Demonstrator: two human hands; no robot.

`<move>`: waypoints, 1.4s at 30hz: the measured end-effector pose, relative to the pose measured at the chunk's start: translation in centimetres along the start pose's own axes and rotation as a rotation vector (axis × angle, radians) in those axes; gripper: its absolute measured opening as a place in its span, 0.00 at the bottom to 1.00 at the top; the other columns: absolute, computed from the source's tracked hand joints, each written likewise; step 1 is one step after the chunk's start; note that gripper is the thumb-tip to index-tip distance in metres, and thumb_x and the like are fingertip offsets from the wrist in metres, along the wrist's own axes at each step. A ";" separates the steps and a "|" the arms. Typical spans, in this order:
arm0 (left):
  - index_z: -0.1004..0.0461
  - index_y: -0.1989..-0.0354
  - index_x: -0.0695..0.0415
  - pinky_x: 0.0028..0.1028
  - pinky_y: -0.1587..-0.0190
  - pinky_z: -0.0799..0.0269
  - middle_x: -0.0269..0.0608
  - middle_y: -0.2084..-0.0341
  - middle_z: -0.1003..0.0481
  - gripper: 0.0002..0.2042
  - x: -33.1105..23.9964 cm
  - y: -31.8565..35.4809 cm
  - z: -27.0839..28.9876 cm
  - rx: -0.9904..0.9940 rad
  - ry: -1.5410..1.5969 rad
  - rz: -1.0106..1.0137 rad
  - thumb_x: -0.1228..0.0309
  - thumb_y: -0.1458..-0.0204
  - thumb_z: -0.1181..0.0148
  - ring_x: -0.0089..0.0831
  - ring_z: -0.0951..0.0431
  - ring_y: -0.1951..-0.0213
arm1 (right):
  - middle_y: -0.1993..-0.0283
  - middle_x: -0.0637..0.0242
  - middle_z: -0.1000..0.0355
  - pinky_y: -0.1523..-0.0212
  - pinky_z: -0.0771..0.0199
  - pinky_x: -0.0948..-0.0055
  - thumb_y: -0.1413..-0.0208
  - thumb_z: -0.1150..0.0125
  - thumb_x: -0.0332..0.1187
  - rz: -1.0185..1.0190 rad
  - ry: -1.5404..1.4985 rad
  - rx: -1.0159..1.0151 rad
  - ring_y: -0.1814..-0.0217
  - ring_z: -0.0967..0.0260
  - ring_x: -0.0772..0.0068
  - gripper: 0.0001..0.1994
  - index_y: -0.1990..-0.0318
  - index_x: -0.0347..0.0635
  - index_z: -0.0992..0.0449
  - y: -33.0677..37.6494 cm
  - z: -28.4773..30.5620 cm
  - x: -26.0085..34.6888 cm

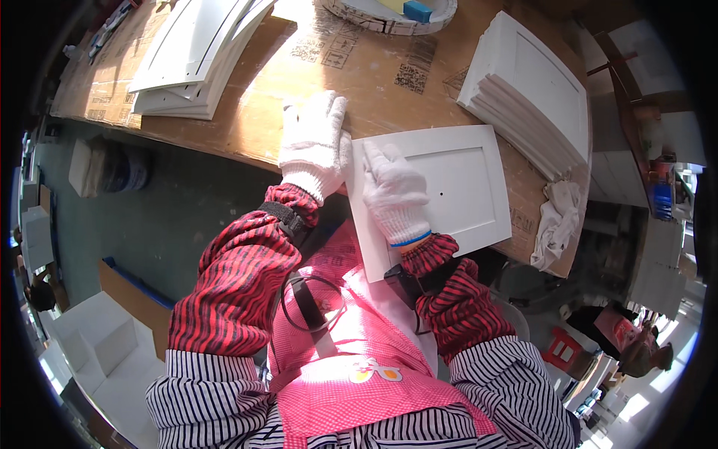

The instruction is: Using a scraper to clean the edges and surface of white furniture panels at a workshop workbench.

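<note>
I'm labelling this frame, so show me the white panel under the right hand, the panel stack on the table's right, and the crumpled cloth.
White panel (462, 184): head view, on its recessed face.
Panel stack (534, 88): head view, on its upper face.
Crumpled cloth (557, 221): head view, among its middle folds.

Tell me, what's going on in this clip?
A person in white gloves is handling a white panel that overhangs the near edge of a cardboard-covered table. The right hand lies on the panel's face; whether it holds anything is unclear. The left hand is at the panel's left edge, fingers extended. More white panels are stacked at right and upper left, with a crumpled white cloth at the right.
</note>
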State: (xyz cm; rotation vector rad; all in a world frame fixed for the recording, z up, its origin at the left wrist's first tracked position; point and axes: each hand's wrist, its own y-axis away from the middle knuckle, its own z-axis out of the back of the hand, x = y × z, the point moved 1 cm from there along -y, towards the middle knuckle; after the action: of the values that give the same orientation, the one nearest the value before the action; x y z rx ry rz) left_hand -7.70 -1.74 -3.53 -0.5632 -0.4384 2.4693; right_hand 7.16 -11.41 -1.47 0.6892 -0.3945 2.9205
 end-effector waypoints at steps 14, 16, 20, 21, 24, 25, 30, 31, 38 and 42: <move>0.26 0.39 0.62 0.54 0.28 0.44 0.53 0.39 0.27 0.24 0.5 0.2 0.8 -0.009 0.059 0.006 0.71 0.47 0.42 0.53 0.31 0.34 | 0.58 0.58 0.26 0.63 0.21 0.49 0.40 0.41 0.30 -0.052 0.302 0.026 0.60 0.22 0.47 0.09 0.53 0.46 0.23 -4.8 2.1 -4.3; 0.26 0.39 0.62 0.54 0.28 0.44 0.54 0.39 0.26 0.24 0.1 -0.1 0.6 -0.008 0.076 -0.010 0.71 0.47 0.42 0.53 0.31 0.34 | 0.57 0.59 0.26 0.63 0.22 0.49 0.40 0.41 0.31 -0.015 0.199 0.071 0.61 0.22 0.48 0.10 0.52 0.48 0.23 -4.1 0.7 -1.4; 0.25 0.39 0.61 0.51 0.28 0.41 0.54 0.39 0.26 0.24 0.5 0.6 0.2 -0.019 0.022 -0.016 0.72 0.46 0.42 0.54 0.30 0.35 | 0.60 0.59 0.26 0.62 0.21 0.49 0.38 0.40 0.35 0.178 -0.043 0.086 0.59 0.22 0.47 0.09 0.53 0.47 0.23 -2.4 -0.3 -0.6; 0.25 0.39 0.61 0.50 0.29 0.39 0.55 0.39 0.25 0.24 0.8 0.7 0.6 -0.040 -0.023 -0.018 0.74 0.47 0.42 0.55 0.28 0.36 | 0.60 0.57 0.25 0.62 0.21 0.48 0.37 0.40 0.35 0.106 0.053 0.055 0.59 0.22 0.47 0.09 0.52 0.47 0.22 -2.9 0.6 -2.1; 0.25 0.39 0.61 0.52 0.27 0.43 0.53 0.37 0.26 0.24 -0.2 -0.4 0.6 -0.011 0.012 -0.011 0.70 0.45 0.42 0.52 0.30 0.34 | 0.60 0.54 0.25 0.63 0.22 0.48 0.37 0.40 0.34 0.020 0.244 -0.237 0.59 0.22 0.45 0.10 0.51 0.46 0.22 -4.6 4.6 -13.4; 0.24 0.39 0.61 0.52 0.27 0.43 0.53 0.38 0.26 0.23 -0.4 -0.5 0.7 -0.002 0.034 0.002 0.70 0.45 0.42 0.52 0.30 0.34 | 0.60 0.54 0.25 0.63 0.22 0.48 0.37 0.40 0.34 0.022 0.238 -0.233 0.59 0.22 0.45 0.10 0.51 0.46 0.22 -4.5 4.7 -13.7; 0.24 0.40 0.60 0.51 0.28 0.42 0.52 0.38 0.26 0.23 0.5 0.6 0.7 -0.028 0.031 -0.003 0.70 0.46 0.41 0.52 0.29 0.35 | 0.60 0.55 0.25 0.61 0.21 0.49 0.41 0.40 0.30 -0.047 0.199 -0.017 0.58 0.22 0.46 0.13 0.49 0.47 0.23 -3.4 1.9 -3.9; 0.24 0.40 0.60 0.51 0.28 0.41 0.52 0.38 0.26 0.23 0.5 0.4 0.5 -0.034 0.027 -0.017 0.70 0.45 0.41 0.53 0.29 0.35 | 0.59 0.55 0.24 0.61 0.21 0.49 0.41 0.41 0.31 -0.009 0.156 0.024 0.58 0.21 0.47 0.12 0.50 0.47 0.23 -3.0 1.1 -1.6; 0.22 0.43 0.56 0.49 0.33 0.36 0.49 0.42 0.24 0.18 0.9 0.6 -0.1 -0.108 -0.016 -0.046 0.66 0.42 0.41 0.51 0.27 0.38 | 0.57 0.54 0.18 0.58 0.20 0.54 0.37 0.39 0.33 0.113 -0.247 0.145 0.57 0.19 0.49 0.14 0.48 0.40 0.16 0.9 2.5 -2.4; 0.20 0.51 0.54 0.45 0.43 0.28 0.46 0.50 0.20 0.12 0.4 0.8 0.7 0.039 0.170 -0.112 0.69 0.41 0.40 0.49 0.22 0.48 | 0.58 0.66 0.16 0.61 0.25 0.73 0.34 0.35 0.33 -0.337 -0.814 0.324 0.65 0.24 0.75 0.15 0.46 0.34 0.15 7.0 9.7 -5.5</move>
State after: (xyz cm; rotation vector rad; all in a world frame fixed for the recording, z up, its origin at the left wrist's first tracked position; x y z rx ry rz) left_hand -8.69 -2.25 -3.40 -0.7058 -0.3435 2.2964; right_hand 15.01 -21.06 2.85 1.7830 0.1426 2.2814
